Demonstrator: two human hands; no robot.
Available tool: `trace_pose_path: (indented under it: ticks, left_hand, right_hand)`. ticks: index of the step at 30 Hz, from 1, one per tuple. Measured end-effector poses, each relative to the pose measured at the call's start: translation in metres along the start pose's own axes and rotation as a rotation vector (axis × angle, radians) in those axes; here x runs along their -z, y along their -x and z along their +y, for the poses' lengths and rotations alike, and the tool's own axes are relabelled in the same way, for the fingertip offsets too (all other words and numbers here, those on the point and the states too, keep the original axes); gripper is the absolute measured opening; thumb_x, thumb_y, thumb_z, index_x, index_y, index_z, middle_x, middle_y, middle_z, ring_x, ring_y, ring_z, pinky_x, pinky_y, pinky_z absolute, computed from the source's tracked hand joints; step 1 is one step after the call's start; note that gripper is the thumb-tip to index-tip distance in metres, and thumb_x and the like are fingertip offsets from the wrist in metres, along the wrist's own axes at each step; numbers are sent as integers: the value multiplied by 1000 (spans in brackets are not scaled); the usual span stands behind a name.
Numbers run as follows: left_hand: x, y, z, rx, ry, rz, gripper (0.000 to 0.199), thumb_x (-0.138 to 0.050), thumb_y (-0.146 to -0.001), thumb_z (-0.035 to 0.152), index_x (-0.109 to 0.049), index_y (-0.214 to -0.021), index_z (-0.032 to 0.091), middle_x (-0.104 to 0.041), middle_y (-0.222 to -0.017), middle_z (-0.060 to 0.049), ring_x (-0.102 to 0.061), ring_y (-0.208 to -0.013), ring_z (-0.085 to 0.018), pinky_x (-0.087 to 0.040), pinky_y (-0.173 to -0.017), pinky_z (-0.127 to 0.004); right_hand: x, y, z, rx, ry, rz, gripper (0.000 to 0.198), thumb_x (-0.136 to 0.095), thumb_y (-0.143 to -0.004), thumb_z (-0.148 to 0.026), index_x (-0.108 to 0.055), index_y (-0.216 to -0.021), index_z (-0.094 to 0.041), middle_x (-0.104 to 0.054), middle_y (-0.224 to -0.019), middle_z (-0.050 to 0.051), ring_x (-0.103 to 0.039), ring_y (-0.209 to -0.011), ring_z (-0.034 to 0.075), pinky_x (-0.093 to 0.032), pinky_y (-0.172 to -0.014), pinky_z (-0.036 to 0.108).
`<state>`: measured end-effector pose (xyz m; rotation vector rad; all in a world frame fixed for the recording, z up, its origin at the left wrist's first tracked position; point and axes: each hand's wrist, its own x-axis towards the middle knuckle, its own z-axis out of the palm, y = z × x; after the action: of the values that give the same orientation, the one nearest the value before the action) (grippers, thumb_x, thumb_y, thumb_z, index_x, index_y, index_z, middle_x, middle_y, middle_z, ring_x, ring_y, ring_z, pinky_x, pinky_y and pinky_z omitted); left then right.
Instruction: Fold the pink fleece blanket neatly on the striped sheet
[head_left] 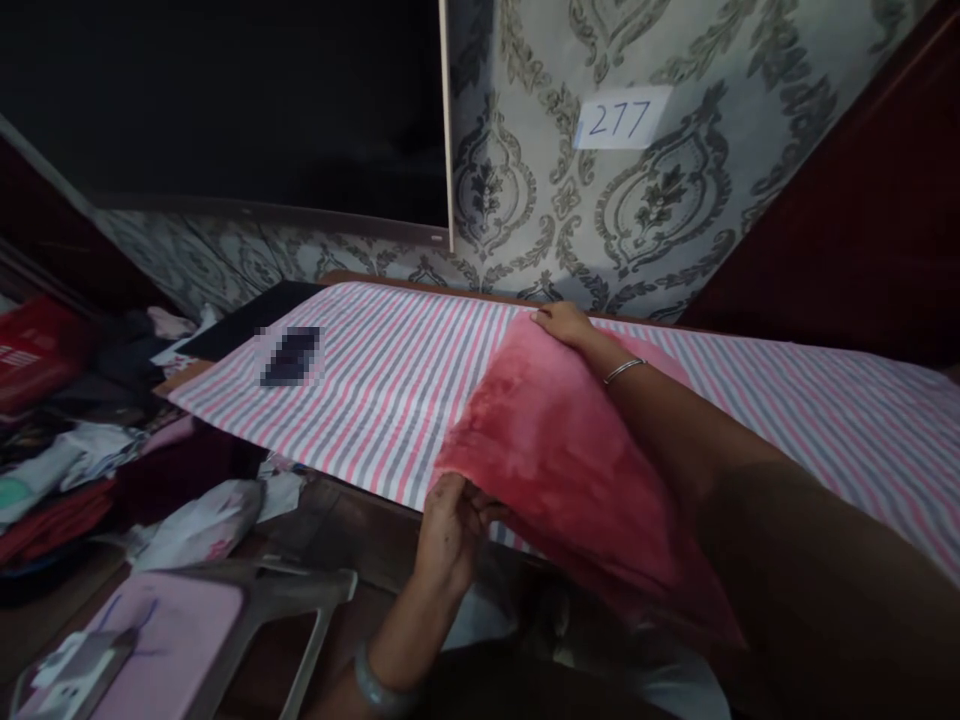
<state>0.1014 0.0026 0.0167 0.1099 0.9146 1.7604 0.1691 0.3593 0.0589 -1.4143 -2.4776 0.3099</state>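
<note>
A red and pink plush cloth [555, 430] lies across the striped cover [375, 360] and hangs over its front edge. My left hand [454, 510], with a bangle at the wrist, pinches the cloth's near left corner at the front edge. Farther back, my right hand [562, 323] is closed on the cloth's far left corner, close to the wall. Between the two hands the cloth's left edge runs fairly straight. The right forearm, wearing a thin silver bracelet, covers part of the cloth. Its lower right part falls into shadow.
A pixelated dark rectangle [291, 356] lies on the striped cover at left. A large dark screen [225, 110] stands behind. Paper marked 277 [622, 118] is on the patterned wall. Clothes and bags crowd the left floor, near a pink-seated chair [180, 630].
</note>
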Motion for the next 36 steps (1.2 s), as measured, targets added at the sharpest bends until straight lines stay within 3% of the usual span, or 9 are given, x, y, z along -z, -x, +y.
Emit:
trace_pose_path:
  ticks: [4,8,10,17,22,25,29,33,36]
  left_hand:
    - [6,0,0,-10,-31,22,32,-83,-64,40,-63,-70,16,-60,-55,3,-59,-50,-12,-54,-53,-25]
    - [14,5,6,-128,-55,32,32,-80,-72,37,-70,-93,15,-74,-78,-5,-70,-67,-17,-58,-63,-29]
    - [16,6,11,-115,-54,21,31,-81,-72,34,-72,-95,15,-75,-81,-6,-71,-71,-18,-59,-66,-31]
    - [17,5,19,-66,-26,-3,28,-81,-70,32,-72,-90,15,-76,-82,-6,-72,-73,-19,-60,-68,-31]
    - [18,4,20,-29,-9,-17,29,-83,-67,31,-69,-86,15,-76,-82,-5,-72,-74,-20,-61,-72,-33]
    - [13,6,19,-15,-11,-41,30,-85,-65,30,-67,-86,16,-76,-85,-5,-73,-78,-21,-61,-76,-35]
    - [1,14,8,62,-59,-125,32,-85,-65,26,-67,-90,17,-76,-87,-5,-73,-82,-21,-60,-79,-36]
    - [-16,28,-15,156,-118,-232,29,-84,-65,24,-69,-88,16,-76,-91,-7,-73,-88,-23,-59,-84,-39]
    - [-31,40,-36,232,-167,-303,27,-85,-63,24,-70,-82,15,-74,-86,-6,-73,-87,-23,-59,-86,-39]
  right_hand:
    - [-4,-10,-12,-32,15,-17,33,-56,-93,-39,-77,-106,-16,-73,-113,16,-65,-109,29,-48,-91,36]
    - [-9,-15,-13,-158,23,86,28,-54,-95,-31,-75,-108,-19,-72,-116,14,-65,-108,28,-49,-90,37]
    - [-12,-16,-11,-215,20,109,30,-51,-96,-31,-75,-109,-18,-72,-116,15,-66,-106,28,-50,-88,37]
    - [-17,-15,-6,-212,38,108,32,-50,-96,-31,-74,-113,-17,-71,-118,16,-65,-109,27,-48,-90,35]
    - [-7,-9,2,-129,44,22,36,-49,-97,-36,-74,-113,-15,-71,-120,17,-64,-111,27,-47,-91,34]
    - [9,4,22,-120,51,3,37,-49,-97,-39,-75,-112,-16,-71,-117,17,-64,-109,28,-46,-90,33]
    - [38,39,72,-121,83,-12,37,-50,-96,-39,-76,-101,-14,-73,-108,17,-66,-99,29,-46,-83,32]
    - [60,84,122,-145,3,41,34,-49,-93,-35,-74,-92,-12,-73,-95,11,-64,-86,24,-44,-76,29]
    - [64,110,140,-156,-140,95,32,-48,-90,-32,-72,-92,-12,-72,-94,8,-60,-83,20,-43,-74,28]
